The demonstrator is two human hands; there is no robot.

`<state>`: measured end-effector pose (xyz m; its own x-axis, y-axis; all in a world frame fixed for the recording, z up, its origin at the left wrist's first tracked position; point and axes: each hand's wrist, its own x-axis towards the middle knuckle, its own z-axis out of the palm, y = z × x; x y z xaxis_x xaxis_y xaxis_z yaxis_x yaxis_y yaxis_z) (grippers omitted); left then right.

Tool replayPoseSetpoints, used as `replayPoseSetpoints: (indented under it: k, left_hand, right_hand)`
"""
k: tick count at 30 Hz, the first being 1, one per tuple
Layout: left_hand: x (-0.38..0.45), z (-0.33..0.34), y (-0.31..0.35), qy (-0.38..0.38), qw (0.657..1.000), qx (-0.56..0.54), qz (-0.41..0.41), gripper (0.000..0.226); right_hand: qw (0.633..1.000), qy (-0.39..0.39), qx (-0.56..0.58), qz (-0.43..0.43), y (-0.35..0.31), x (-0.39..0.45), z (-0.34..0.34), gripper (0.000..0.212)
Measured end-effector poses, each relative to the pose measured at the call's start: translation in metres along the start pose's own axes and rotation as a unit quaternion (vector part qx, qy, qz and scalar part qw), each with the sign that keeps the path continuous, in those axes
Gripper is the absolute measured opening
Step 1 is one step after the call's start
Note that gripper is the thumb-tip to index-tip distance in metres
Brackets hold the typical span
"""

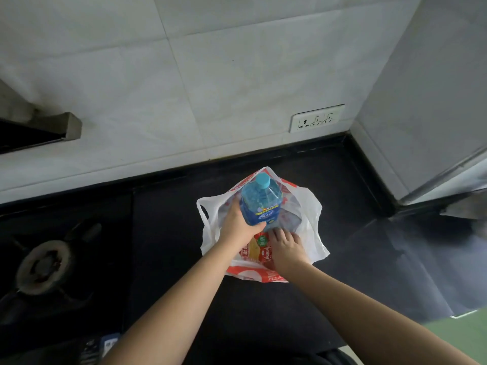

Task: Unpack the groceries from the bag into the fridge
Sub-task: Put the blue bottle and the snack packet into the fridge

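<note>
Nearest to the camera, two bare forearms reach over the black worktop (329,196) toward a white plastic bag (313,227) which stands near the back edge, closer to the right corner. The right hand (286,248) rests inside the bag's opening with its fingers spread flat on a red and yellow packet (257,248); this grip holds nothing. The left hand (237,222) has its grip curled round the lower part of a blue bottle (261,204), upright above the bag. Farther left, a gas burner (43,267) sits in the worktop. A wall socket (316,118) is behind.
</note>
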<state>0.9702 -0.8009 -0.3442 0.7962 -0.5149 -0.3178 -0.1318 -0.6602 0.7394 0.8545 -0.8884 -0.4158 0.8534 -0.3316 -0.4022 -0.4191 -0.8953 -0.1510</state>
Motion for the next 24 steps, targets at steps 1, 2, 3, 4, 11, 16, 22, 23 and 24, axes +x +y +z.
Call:
replayPoseSetpoints:
  k: [1, 2, 3, 4, 11, 16, 22, 23, 24]
  left_hand:
    - [0.002, 0.001, 0.001, 0.003, 1.000, 0.000, 0.001, 0.086]
    - [0.004, 0.003, 0.001, 0.003, 1.000, 0.002, -0.002, 0.086]
    - [0.007, 0.003, 0.002, 0.002, 1.000, 0.002, -0.009, 0.085]
    - [0.009, 0.003, 0.002, -0.003, 1.000, -0.002, -0.019, 0.085]
    - [0.019, 0.005, -0.001, -0.022, 0.999, -0.025, -0.031, 0.085]
    - [0.024, 0.007, -0.007, -0.020, 0.998, -0.040, -0.048, 0.082]
    - [0.027, 0.006, -0.011, -0.022, 0.999, -0.028, -0.023, 0.080]
    - [0.027, 0.006, -0.010, -0.024, 0.999, -0.032, -0.020, 0.079]
    - [0.027, 0.005, -0.010, -0.025, 0.999, -0.035, -0.015, 0.078]
  right_hand:
    - [1.000, 0.000, -0.003, 0.000, -0.001, 0.000, -0.002, 0.075]
    - [1.000, 0.004, -0.006, 0.000, -0.001, 0.000, -0.003, 0.074]
    - [1.000, 0.009, -0.009, -0.001, -0.002, 0.000, -0.002, 0.073]
    - [1.000, 0.015, -0.014, -0.003, -0.002, 0.000, -0.002, 0.072]
    - [0.998, 0.046, -0.050, 0.002, -0.006, -0.004, -0.004, 0.079]
    - [0.997, 0.067, -0.037, -0.005, -0.014, -0.007, -0.008, 0.069]
    - [0.999, 0.041, -0.033, -0.007, -0.021, -0.011, -0.030, 0.050]
    - [0.999, 0.029, -0.028, -0.005, -0.021, -0.011, -0.036, 0.043]
    - [1.000, 0.017, -0.023, -0.002, -0.022, -0.013, -0.042, 0.037]
